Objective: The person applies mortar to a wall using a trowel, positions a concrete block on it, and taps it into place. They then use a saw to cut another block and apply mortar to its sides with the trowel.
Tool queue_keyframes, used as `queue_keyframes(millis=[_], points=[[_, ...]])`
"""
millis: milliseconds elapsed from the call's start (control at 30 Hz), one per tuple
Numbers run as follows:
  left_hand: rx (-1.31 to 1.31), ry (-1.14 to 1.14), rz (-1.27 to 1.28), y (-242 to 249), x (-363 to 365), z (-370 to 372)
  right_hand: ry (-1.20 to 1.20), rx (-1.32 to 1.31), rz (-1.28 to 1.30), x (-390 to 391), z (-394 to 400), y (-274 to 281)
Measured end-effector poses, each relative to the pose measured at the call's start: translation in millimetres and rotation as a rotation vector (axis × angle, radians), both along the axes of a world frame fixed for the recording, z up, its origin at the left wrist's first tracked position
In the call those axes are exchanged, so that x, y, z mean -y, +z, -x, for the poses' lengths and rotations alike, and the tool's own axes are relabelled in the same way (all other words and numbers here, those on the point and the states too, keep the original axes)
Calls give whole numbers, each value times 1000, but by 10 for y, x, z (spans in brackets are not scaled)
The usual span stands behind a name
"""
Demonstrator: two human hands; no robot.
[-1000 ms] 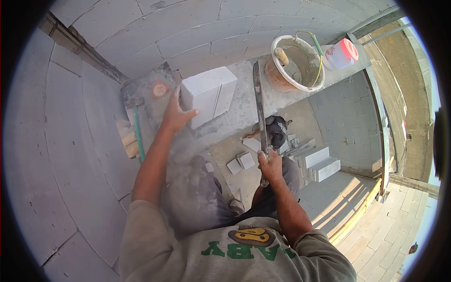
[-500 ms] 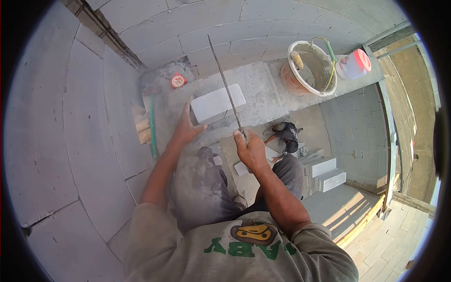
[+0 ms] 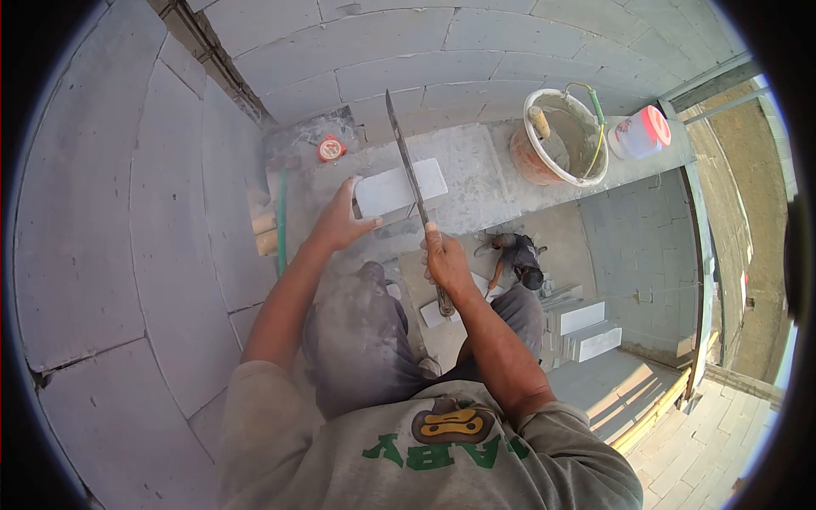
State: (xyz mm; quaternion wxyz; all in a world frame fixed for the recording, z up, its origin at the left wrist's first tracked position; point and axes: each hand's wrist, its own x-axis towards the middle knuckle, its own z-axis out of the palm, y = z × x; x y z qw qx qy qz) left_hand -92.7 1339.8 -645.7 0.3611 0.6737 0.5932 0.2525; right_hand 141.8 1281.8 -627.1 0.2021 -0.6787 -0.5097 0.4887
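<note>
A pale lightweight concrete block (image 3: 387, 192) lies on the grey ledge (image 3: 472, 161) in front of me. My left hand (image 3: 342, 217) grips its left end, fingers on the far side and thumb stretched along the near side. In my right hand (image 3: 446, 262) is a machete (image 3: 399, 136) with a long, narrow, dark blade, held by its handle, whose end shows below the fist. The blade crosses over the right part of the block, its tip pointing away towards the wall.
On the ledge stand a mortar bucket (image 3: 527, 157) with a wooden-handled tool in it and a jar with a red lid (image 3: 637, 134). A red tape measure (image 3: 331, 149) lies at the left. Below, another person (image 3: 520, 259) crouches near stacked blocks (image 3: 591, 331). Block walls (image 3: 382, 42) enclose the ledge.
The machete has drawn back towards me across the block, and its handle end now shows below my right fist. My left hand stays on the block. The view has shifted slightly.
</note>
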Motion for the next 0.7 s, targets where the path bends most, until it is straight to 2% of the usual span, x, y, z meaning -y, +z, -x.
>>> queue_keyframes(millis=[67,133,167,233,267,367,400,433,467,500,533,667,700], points=[[20,4,42,7,21,4,-9,-3,-9,31,3,86],[-13,9,-23,-46,20,-1,-11,-47,-365,57,-1,319],[-11,7,-13,-75,16,1,-13,-44,-355,73,23,531],[24,2,-34,-113,2,9,-57,-234,-609,82,85,993],[23,0,-30,-118,10,1,-9,-245,-709,87,46,1064],[20,7,-20,-93,2,21,-9,-136,-664,136,50,730],[19,8,-27,-101,6,24,23,44,-510,146,67,476],[22,5,-35,-111,11,12,15,50,-513,184,74,202],[27,-1,-47,-129,13,-2,40,155,-342,190,73,-59],[-4,4,-59,-147,6,-4,65,255,-174,132,97,-76],[-34,18,-65,-179,-4,-2,31,149,-30,110,61,-81],[26,21,-31,-76,-50,-8,-4,75,-11,8,-65,209],[10,21,-40,-73,-23,-13,-36,-39,-122,32,-67,434]])
